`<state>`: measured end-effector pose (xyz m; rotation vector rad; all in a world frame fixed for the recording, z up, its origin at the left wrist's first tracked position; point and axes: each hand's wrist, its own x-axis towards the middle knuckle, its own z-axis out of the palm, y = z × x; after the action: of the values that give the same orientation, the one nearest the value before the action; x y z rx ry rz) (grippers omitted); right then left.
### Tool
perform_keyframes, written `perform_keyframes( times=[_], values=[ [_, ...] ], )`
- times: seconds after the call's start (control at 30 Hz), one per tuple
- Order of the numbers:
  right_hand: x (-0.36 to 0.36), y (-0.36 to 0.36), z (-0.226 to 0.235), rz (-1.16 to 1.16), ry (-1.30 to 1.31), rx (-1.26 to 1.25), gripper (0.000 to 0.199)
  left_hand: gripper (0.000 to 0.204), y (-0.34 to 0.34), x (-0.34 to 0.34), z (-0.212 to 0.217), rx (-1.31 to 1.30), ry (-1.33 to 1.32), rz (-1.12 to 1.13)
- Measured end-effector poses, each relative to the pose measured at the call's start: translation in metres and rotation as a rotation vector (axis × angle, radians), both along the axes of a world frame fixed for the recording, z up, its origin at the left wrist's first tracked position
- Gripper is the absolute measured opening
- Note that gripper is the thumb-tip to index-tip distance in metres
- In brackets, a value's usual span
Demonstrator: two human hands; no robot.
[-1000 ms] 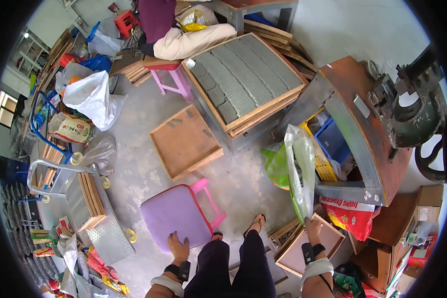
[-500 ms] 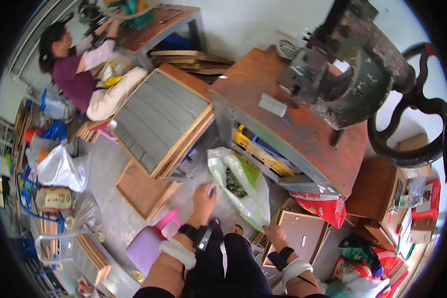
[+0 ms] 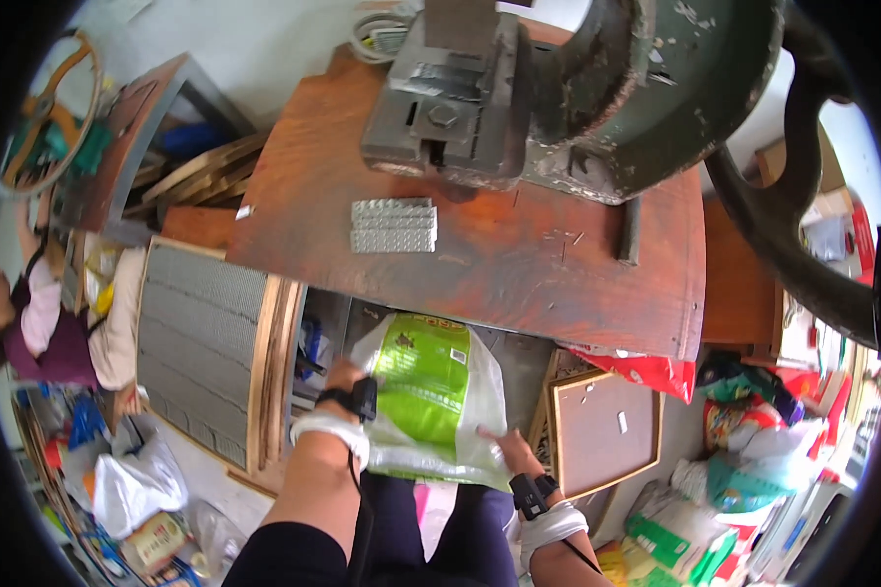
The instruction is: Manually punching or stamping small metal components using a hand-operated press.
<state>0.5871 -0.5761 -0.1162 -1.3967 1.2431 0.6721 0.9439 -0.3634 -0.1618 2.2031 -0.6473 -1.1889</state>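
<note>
Green-and-white sack (image 3: pixel 426 382) is positioned at the near side of the workbench (image 3: pixel 499 284). Right hand (image 3: pixel 512 452) clamps the sack's near right edge; left hand (image 3: pixel 343 377) is at its left side, finger closure not discernible. Two-sided placement presumably steadies the sack. Its contents are hidden. Wood-framed tray (image 3: pixel 261 391) holds grey strips (image 3: pixel 201 342) in rows.

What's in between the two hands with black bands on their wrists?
A green-and-white bag lies between the left hand and the right hand, as the head view shows.
</note>
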Motion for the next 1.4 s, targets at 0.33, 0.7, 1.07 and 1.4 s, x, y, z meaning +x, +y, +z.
perform_keyframes(
  times=[0.33, 0.7, 1.07, 1.4],
  values=[
    [-0.024, 0.112, -0.030, 0.019, 0.050, -0.233, 0.059, 0.021, 0.033, -0.014, 0.077, -0.044, -0.203, -1.167],
    [-0.055, 0.244, 0.082, -0.334, 0.362, -0.078, 0.026, 0.022, 0.071, -0.016, 0.042, -0.370, 0.391, -1.091],
    [-0.124, 0.309, 0.045, -0.616, 0.078, -0.131, 0.028, 0.026, -0.001, -0.144, 0.129, 0.662, -0.502, -1.116],
    [-0.325, 0.363, 0.180, -0.857, -0.121, -0.283, 0.027, 0.028, -0.068, -0.352, 0.269, 0.460, -0.861, -2.235]
  ],
)
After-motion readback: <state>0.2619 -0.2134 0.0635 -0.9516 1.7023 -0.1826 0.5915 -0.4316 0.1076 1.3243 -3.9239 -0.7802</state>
